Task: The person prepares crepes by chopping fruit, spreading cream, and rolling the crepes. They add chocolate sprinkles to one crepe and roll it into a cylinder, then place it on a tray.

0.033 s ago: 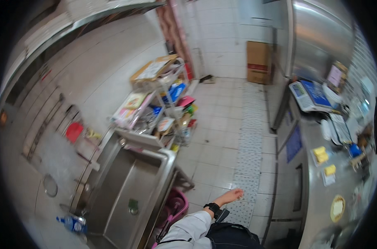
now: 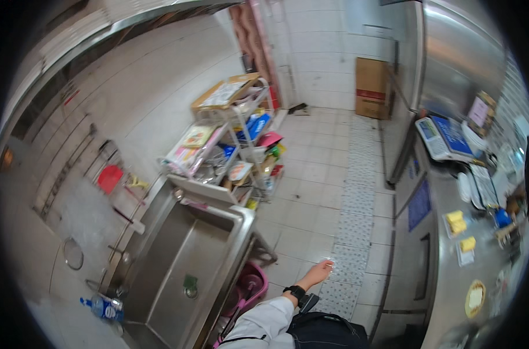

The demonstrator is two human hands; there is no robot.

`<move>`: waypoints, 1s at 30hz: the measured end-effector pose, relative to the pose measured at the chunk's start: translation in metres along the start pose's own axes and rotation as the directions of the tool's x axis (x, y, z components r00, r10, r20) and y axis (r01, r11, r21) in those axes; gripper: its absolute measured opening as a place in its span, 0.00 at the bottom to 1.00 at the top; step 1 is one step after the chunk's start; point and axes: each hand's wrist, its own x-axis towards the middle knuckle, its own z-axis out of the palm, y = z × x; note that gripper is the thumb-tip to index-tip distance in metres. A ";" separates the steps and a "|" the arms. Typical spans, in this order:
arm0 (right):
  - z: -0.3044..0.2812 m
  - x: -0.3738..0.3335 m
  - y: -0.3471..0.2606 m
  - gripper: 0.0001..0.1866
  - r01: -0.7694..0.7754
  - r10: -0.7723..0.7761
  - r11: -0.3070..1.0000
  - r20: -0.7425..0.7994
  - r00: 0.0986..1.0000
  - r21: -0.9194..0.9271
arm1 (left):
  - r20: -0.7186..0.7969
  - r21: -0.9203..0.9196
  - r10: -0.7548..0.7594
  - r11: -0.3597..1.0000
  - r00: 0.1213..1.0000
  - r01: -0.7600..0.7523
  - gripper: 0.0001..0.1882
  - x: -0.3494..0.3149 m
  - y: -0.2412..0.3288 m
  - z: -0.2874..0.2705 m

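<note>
My left hand (image 2: 317,271) hangs over the tiled floor at the lower middle, with its forearm in a white sleeve and a black watch (image 2: 297,292) on the wrist. The fingers are curled in; a small pale spot shows at their tips, too blurred to name. It touches no surface. Nearest to it is the patterned strip of floor (image 2: 357,218); to its left, under the sink, is a pink basin (image 2: 254,285). My right hand is out of view.
A steel sink (image 2: 245,219) takes up the left, with a crowded shelf rack (image 2: 241,136) beyond it. On the right, a steel counter (image 2: 444,264) carries a scale (image 2: 436,138) and yellow blocks (image 2: 455,221). A tall steel fridge (image 2: 405,75) and a cardboard box (image 2: 371,87) stand farther back.
The whole view has shifted slightly, so the room sits a little farther right. My left hand has moved a little to the left, and its fingers look more curled.
</note>
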 end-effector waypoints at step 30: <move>0.715 0.124 -0.846 0.28 0.971 -0.344 0.237 0.936 0.077 0.008 | -0.924 -0.374 -0.320 0.868 0.208 -0.328 0.19 0.079 0.125 -0.325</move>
